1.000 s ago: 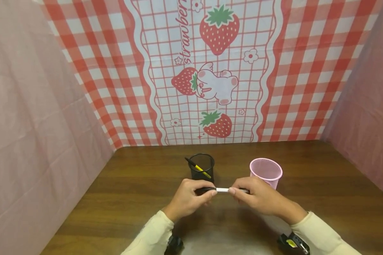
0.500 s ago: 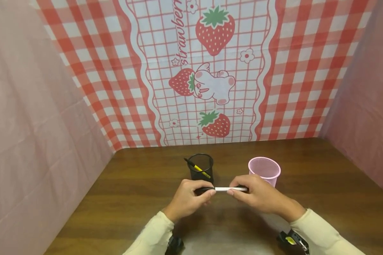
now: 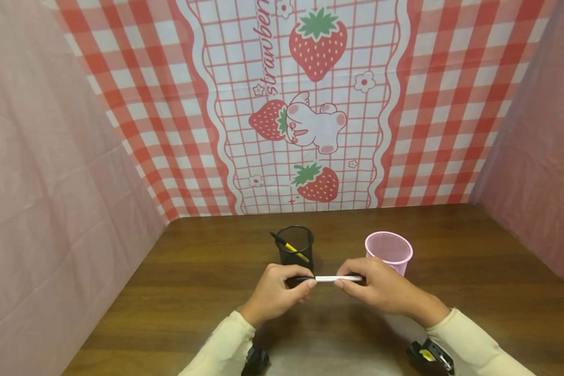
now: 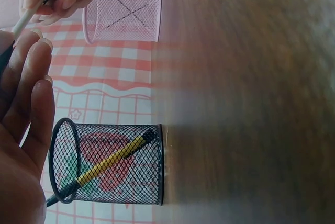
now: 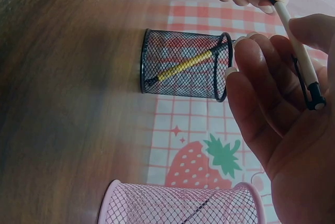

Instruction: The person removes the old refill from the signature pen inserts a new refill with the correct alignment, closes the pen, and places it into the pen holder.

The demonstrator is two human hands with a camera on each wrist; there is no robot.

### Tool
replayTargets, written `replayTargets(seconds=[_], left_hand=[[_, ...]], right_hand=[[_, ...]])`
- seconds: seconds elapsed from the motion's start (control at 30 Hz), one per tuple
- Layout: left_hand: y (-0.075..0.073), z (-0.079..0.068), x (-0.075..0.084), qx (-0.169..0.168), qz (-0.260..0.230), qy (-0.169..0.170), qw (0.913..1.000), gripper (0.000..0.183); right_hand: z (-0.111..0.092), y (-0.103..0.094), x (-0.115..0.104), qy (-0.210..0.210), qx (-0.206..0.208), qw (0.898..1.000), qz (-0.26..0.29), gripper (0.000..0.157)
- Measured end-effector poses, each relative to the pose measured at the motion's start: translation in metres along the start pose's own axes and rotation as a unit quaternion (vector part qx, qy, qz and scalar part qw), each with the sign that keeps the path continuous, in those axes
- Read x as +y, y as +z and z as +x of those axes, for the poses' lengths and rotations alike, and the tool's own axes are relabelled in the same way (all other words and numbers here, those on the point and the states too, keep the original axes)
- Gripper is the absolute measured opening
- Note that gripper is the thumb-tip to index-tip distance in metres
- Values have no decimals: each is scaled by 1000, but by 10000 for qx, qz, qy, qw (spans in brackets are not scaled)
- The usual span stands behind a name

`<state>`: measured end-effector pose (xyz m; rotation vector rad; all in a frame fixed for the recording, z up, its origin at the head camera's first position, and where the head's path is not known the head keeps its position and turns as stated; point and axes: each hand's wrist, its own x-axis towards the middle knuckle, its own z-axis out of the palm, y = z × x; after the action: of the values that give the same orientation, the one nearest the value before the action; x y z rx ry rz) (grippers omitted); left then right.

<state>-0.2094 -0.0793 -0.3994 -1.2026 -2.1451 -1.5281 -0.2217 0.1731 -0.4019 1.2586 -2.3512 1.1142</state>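
A white pen [image 3: 326,279] with black ends is held level between both hands, above the table. The left hand [image 3: 279,292] pinches its black end between thumb and fingers. On the other end, the right hand [image 3: 380,290] pinches the white barrel. In the right wrist view the pen's black clip [image 5: 301,80] and black cap end lie near the right palm. Just beyond the left hand stands a black mesh pen cup [image 4: 107,127] with a yellow-and-black pen [image 4: 110,158] leaning in it. A pink mesh pen cup [image 3: 389,248] stands behind the right hand, partly hidden by it.
Brown wooden table [image 3: 192,292] runs under both hands to a red-and-white checked backdrop [image 3: 169,104] printed with strawberries. Pink cloth walls [image 3: 66,183] close off both sides. Dark crossing lines show through the pink cup's mesh in the left wrist view.
The right hand's fingertips cover less of the white barrel than one second ago, so more of the pen shows. Since half a second ago, hands and cups have hardly moved.
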Motion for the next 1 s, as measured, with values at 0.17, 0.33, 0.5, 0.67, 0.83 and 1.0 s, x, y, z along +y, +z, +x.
replayTargets(seconds=[0.17,0.33,0.5,0.67,0.83,1.0], left_hand=[[-1,0,0,-38,-104,-125,9999,5],[-2,-1,0,-58,-64,-136,9999,3],[-1,-2,-2,-47,18,-72,10000,4],[0,-3,-4,-87,1,-47,10000,2],[0,-2,-4,-115,-48,-122,9998,4],[-1,-2,-3,-118,-29,-166,9998,3]], right_hand=[[2,0,0,-33,-13,10000,2,11],[1,1,1,-43,25,10000,-68,13],[-1,2,2,-7,10,9999,-125,14],[-2,2,3,-20,-7,9999,-113,14],[-2,1,4,-46,-9,9999,-101,10],[0,1,4,-49,-18,10000,-64,6]])
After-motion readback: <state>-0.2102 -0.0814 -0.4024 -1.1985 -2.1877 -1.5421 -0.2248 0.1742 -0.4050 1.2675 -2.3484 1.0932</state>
